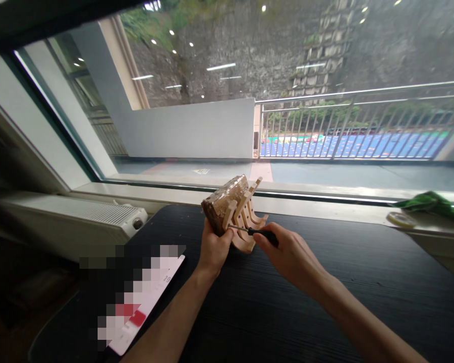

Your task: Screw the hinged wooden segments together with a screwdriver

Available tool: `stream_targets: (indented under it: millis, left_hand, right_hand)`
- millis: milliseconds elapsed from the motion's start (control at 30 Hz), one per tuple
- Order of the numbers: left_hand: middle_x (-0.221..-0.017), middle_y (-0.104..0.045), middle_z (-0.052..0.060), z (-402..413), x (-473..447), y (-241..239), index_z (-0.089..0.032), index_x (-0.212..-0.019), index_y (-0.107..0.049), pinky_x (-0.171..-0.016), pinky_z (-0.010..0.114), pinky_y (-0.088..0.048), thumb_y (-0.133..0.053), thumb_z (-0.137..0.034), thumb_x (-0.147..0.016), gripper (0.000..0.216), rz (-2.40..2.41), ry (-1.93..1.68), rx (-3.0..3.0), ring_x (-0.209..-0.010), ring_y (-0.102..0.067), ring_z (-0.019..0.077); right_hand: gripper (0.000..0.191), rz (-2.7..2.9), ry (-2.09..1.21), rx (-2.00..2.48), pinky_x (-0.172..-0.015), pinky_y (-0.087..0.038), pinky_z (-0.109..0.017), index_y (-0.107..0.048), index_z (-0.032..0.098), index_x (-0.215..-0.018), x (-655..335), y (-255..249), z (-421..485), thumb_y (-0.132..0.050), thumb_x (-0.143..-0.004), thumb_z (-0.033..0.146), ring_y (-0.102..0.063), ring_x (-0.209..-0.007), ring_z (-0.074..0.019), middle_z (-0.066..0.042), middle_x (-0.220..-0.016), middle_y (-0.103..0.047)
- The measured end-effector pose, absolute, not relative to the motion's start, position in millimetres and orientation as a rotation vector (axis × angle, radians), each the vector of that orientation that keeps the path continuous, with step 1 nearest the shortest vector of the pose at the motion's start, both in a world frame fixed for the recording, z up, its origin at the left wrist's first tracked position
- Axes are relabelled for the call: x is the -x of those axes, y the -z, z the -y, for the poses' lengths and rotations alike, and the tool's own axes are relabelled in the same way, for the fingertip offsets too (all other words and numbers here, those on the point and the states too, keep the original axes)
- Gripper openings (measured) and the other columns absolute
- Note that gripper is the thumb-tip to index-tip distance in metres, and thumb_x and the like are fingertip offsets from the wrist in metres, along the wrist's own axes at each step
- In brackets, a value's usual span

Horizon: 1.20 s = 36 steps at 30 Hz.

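My left hand (pixel 215 250) grips a piece of wood with bark (pixel 227 194), tilted above the black table. Curved pale wooden pieces (pixel 245 214) with small holes sit against the log's near right side. In my right hand (pixel 285 244) is a screwdriver (pixel 263 233) with a black handle and a thin metal shaft. Its shaft points left, and the tip meets the nearest curved piece close to my left thumb. Whether a screw sits under the tip is too small to tell. My left fingers behind the wood are hidden.
A pinkish-white card or phone-like sheet (pixel 151 300), partly pixelated, lies on the black table (pixel 325 312) at left. Beside the table stands a white radiator (pixel 79 214). On the right sill are a tape roll (pixel 401 219) and a green bag (pixel 435 205). A large window rises behind.
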<state>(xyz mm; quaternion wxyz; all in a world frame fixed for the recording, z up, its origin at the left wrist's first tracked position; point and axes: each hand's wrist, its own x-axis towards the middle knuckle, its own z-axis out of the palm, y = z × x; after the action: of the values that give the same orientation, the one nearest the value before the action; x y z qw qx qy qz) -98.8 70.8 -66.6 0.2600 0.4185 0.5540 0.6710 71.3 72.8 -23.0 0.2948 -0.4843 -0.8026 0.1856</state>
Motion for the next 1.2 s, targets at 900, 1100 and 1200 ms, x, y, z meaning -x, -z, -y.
stream_targets:
  millis: [900,1100,1200]
  left_hand:
    - [-0.103,-0.066,0.004,-69,97,63,-0.019,-0.114,-0.053,-0.085,0.03,-0.048,-0.066,-0.013,-0.066,0.05,-1.495,-1.814,-1.136,-0.094,-0.063,0.0191]
    - [-0.103,-0.065,0.004,-70,99,67,-0.02,-0.112,-0.052,-0.087,0.033,-0.048,-0.066,-0.015,-0.066,0.049,-1.481,-1.811,-1.134,-0.095,-0.063,0.0199]
    - [-0.101,-0.066,0.003,-70,97,67,-0.02,-0.11,-0.053,-0.085,0.032,-0.048,-0.067,-0.017,-0.066,0.047,-1.466,-1.826,-1.129,-0.092,-0.063,0.0193]
  right_hand:
    - [0.029,2.108,-0.454,1.279,-0.054,-0.035,-0.026,-0.059,0.019,-0.092,-69,23,-70,-0.042,-0.089,0.042,-0.057,-0.059,-0.017,-0.005,-0.074,-0.067]
    - [0.023,2.182,-0.446,1.241,-0.054,-0.036,-0.025,-0.059,0.023,-0.101,-73,15,-69,-0.048,-0.086,0.036,-0.057,-0.06,-0.0152,-0.002,-0.077,-0.067]
    - [0.024,2.214,-0.342,1.118,-0.057,-0.037,-0.024,-0.056,0.023,-0.107,-77,11,-68,-0.05,-0.084,0.026,-0.059,-0.064,-0.0145,-0.002,-0.084,-0.068]
